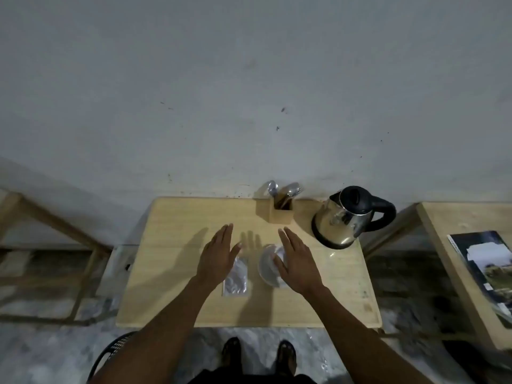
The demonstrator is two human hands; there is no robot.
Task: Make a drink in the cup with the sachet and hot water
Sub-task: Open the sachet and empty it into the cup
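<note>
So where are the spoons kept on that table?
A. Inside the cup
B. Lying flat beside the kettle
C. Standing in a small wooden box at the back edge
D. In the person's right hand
C: the spoons stand upright in a small wooden holder at the back edge of the table, left of the kettle; both hands are flat, open and empty.

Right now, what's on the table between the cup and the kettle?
Nothing stands there: in the head view only bare table lies between the cup and kettle, though the right hand hovers over it.
</note>
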